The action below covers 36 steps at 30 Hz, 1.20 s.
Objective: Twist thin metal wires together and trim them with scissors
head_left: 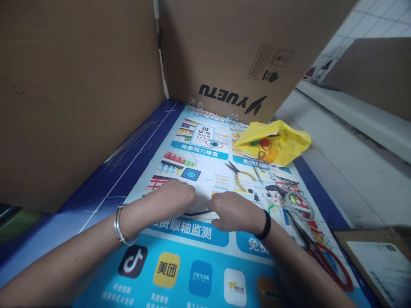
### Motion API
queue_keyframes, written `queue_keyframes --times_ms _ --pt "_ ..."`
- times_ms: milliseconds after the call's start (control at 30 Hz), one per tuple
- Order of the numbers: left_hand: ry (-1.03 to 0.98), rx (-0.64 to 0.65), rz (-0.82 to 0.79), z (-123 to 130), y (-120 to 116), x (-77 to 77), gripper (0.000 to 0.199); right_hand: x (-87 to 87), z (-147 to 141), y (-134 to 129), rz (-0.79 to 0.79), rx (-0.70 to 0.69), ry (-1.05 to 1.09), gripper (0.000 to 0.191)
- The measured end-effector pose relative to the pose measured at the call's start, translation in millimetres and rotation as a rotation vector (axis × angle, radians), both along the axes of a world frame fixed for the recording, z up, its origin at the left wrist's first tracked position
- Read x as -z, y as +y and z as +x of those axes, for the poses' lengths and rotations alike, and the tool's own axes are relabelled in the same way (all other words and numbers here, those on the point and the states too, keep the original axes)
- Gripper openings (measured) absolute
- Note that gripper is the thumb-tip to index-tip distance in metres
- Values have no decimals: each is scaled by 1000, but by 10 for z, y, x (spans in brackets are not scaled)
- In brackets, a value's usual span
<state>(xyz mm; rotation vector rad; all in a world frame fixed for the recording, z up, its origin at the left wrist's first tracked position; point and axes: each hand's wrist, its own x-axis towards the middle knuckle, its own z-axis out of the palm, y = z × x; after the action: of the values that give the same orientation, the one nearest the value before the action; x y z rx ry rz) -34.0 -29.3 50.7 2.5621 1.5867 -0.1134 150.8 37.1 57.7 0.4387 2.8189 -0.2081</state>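
My left hand (pixel 176 196), with a silver bangle at the wrist, is closed in a fist just above the printed poster (pixel 202 188). Facing it a short gap to the right, my right hand (pixel 236 211) is closed too, with a black band at its wrist. Fingertips of both are turned away from view, so whatever they pinch is hidden. A thin dark line shows on the poster between them; I cannot tell whether it is wire or print. Beyond my right hand lie yellow-handled pliers (pixel 240 174), jaws apart, and a slim pointed metal tool (pixel 258 175).
A yellow bag (pixel 289 143) holding red and orange bits lies at back right. Right of my hand are a coil of wire (pixel 299 206) and red-handled scissors (pixel 316 248). Thin wires (pixel 130 145) lie at left. Cardboard walls (pixel 224 51) stand behind; a carton (pixel 375 256) sits at right.
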Motion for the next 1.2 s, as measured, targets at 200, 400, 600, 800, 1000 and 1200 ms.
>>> queue_keyframes --times_ms 200,400,600,800,1000,1200 --pt "18 -23 57 -14 -37 -173 17 45 -112 -376 164 -28 1 21" --pt "36 -72 121 -44 -78 -367 18 23 -189 -478 231 -17 -66 24" --pt "-28 -124 212 -122 -114 -469 24 131 -231 -440 225 7 -89 13" --pt "-56 -153 299 -193 -161 -550 27 23 -28 -384 118 212 95 12" --pt "-58 -165 333 -160 -217 -602 29 13 159 -509 -522 608 734 10" --pt "-71 -121 281 -107 -194 -518 26 491 221 -642 -830 817 828 15"
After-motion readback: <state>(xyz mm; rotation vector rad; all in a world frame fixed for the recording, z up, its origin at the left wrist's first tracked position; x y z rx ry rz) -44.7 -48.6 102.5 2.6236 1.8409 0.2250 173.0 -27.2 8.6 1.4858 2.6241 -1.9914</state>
